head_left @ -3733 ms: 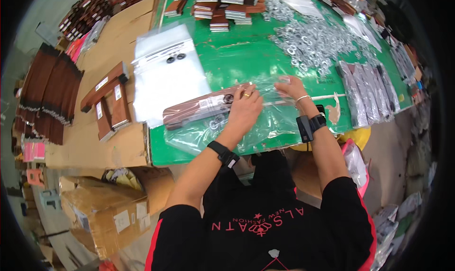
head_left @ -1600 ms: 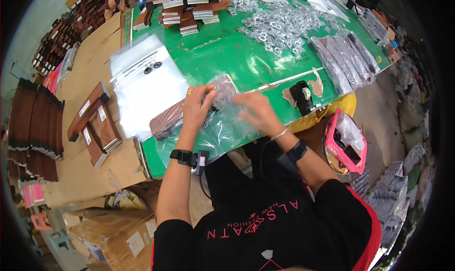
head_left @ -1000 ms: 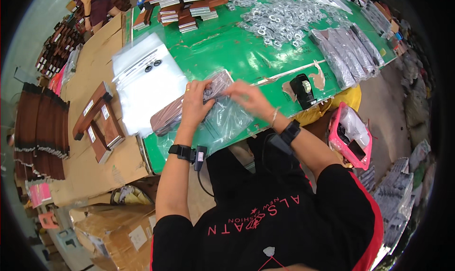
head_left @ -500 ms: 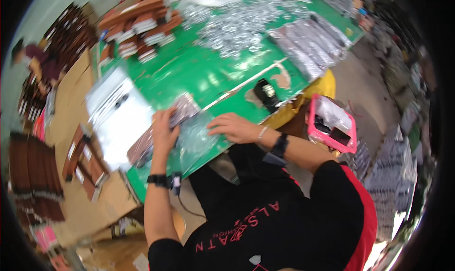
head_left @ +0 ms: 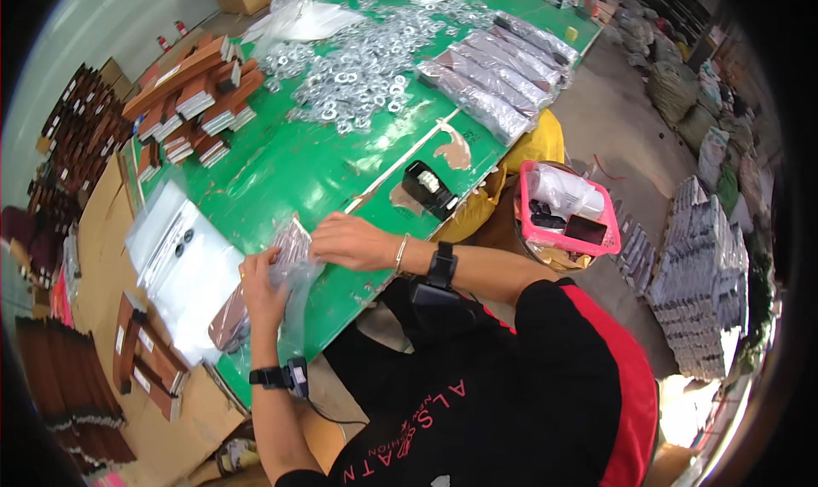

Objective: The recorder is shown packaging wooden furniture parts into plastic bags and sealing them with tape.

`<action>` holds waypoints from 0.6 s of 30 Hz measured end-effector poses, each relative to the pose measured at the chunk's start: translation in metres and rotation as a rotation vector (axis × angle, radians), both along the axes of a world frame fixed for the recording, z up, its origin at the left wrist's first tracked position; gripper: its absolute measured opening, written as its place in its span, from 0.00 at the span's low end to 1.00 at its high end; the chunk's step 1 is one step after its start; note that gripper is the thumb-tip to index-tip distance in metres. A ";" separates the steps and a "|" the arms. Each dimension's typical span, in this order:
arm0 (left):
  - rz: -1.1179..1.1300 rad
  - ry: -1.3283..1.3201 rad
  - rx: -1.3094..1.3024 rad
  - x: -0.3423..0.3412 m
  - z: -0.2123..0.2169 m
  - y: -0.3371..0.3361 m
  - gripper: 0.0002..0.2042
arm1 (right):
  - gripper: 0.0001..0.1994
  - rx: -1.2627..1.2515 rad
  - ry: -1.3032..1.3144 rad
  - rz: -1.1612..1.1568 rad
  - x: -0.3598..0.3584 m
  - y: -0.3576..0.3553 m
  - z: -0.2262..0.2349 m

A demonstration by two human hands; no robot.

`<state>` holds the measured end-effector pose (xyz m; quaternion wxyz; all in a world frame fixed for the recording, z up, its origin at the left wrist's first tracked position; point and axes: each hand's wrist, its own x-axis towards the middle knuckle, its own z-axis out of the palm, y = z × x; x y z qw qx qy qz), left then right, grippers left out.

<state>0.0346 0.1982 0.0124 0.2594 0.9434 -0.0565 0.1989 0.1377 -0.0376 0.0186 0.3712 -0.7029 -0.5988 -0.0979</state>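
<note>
Compared with half a second ago, both hands have stayed on the same clear plastic bag (head_left: 290, 270), and the view has swung so more floor shows on the right. Left hand (head_left: 260, 291) grips the near part of the bag with curled fingers; right hand (head_left: 354, 242) lies flat over its far end, fingers closed on the film. Inside the bag is a brown strap (head_left: 256, 295), its long axis running from below the left hand up toward the right hand, on the green table (head_left: 298, 167). Left of the hands lies a stack of empty clear bags (head_left: 183, 265). Right of the right hand, a pink basket (head_left: 596, 240) holds a white roll and dark items.
</note>
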 end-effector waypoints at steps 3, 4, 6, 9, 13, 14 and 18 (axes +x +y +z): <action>0.007 0.016 -0.025 -0.005 0.007 -0.002 0.27 | 0.13 -0.135 0.269 -0.039 -0.005 -0.004 0.002; 0.012 0.033 -0.040 -0.007 0.008 -0.003 0.26 | 0.20 -0.063 0.249 -0.004 -0.012 -0.014 0.006; 0.006 0.045 -0.059 -0.005 0.011 -0.005 0.25 | 0.40 -0.122 0.188 0.007 -0.015 -0.032 0.004; 0.005 0.036 -0.041 -0.003 0.012 -0.006 0.26 | 0.36 -0.230 0.060 -0.121 -0.015 -0.029 -0.003; 0.020 0.063 -0.058 -0.010 0.014 -0.003 0.26 | 0.27 -0.164 -0.110 -0.096 -0.010 0.004 -0.029; 0.028 0.061 -0.069 -0.012 0.015 -0.001 0.26 | 0.22 -0.171 -0.130 -0.063 -0.007 0.011 -0.030; -0.007 0.044 -0.089 -0.005 0.008 -0.004 0.27 | 0.12 -0.044 -0.043 -0.072 0.004 0.013 -0.023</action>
